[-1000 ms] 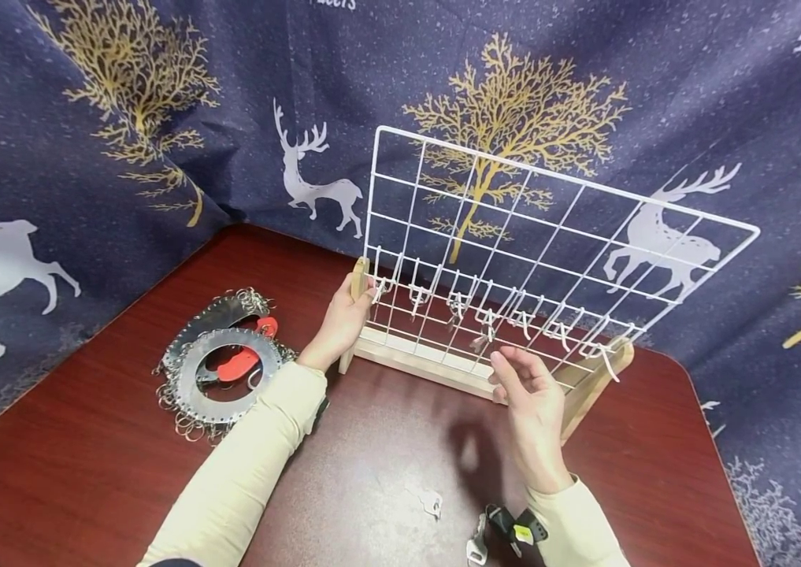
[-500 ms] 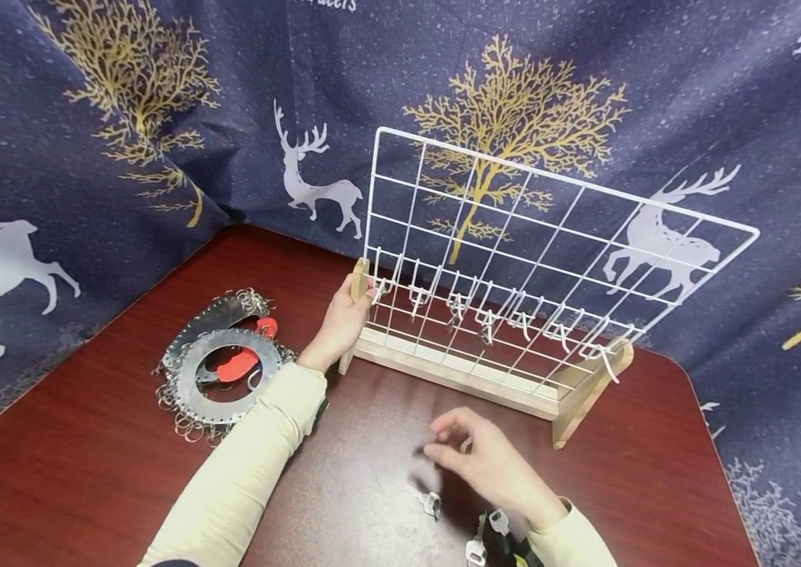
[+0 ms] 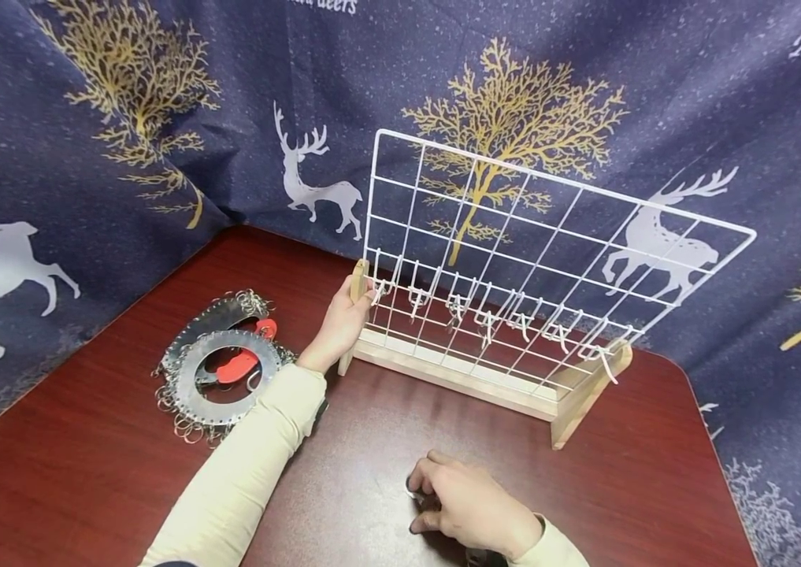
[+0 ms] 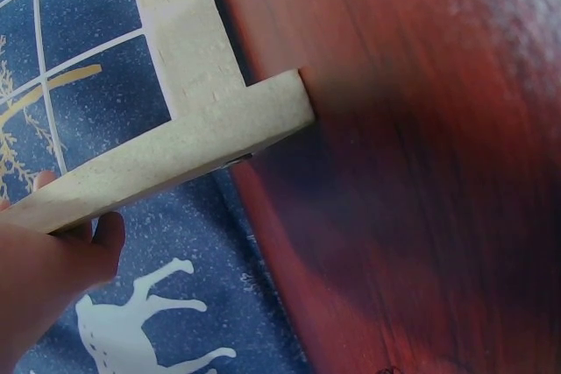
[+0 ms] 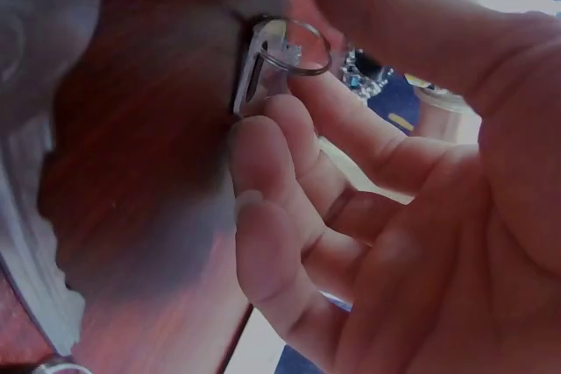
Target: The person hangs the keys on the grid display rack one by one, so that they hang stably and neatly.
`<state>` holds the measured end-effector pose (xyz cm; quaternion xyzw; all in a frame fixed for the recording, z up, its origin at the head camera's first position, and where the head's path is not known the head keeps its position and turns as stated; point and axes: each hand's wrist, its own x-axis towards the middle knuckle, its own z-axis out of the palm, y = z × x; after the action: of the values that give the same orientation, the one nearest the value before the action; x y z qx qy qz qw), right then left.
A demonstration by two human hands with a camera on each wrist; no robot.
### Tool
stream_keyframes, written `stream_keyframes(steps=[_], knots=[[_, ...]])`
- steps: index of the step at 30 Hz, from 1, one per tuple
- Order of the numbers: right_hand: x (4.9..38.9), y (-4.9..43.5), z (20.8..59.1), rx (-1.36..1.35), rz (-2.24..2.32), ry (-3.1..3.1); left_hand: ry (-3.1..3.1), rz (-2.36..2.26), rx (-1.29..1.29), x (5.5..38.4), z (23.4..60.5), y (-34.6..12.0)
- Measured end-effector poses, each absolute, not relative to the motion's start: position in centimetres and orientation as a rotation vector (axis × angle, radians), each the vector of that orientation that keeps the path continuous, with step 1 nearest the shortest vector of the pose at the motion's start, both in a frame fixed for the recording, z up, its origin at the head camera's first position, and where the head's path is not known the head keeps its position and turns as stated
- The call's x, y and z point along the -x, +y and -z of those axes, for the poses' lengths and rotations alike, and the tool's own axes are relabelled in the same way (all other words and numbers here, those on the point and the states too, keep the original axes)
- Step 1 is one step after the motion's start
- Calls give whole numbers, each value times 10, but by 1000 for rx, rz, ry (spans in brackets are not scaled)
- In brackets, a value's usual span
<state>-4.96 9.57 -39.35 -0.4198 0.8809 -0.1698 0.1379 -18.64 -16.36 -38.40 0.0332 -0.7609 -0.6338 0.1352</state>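
Note:
My left hand grips the wooden end post of a white wire grid rack. In the left wrist view, fingers wrap round that wooden post. Over the table front, my right hand reaches down with thumb and fingers spread apart. At its fingertips, the right wrist view shows a small key with a metal split ring by the table surface. The thumb stands away from the key. White hooks line the grid, some with small keys hanging on them.
Left of the left arm lie round metal plates edged with many rings, with a red-handled tool among them. Another key lies close by in the right wrist view. A printed curtain hangs behind the reddish table.
My right hand has left the hooks and come down toward the table front, over where a key lay. A key now hangs from a middle hook. My left hand stays on the post.

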Motion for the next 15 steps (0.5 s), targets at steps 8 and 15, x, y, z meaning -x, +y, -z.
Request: stream_keyframes(steps=[8, 15], knots=[[49, 100, 393, 1253, 471, 2555, -2205, 1836, -94, 186, 384, -163], [51, 108, 384, 1207, 362, 2604, -2216, 1821, -95, 187, 385, -164]])
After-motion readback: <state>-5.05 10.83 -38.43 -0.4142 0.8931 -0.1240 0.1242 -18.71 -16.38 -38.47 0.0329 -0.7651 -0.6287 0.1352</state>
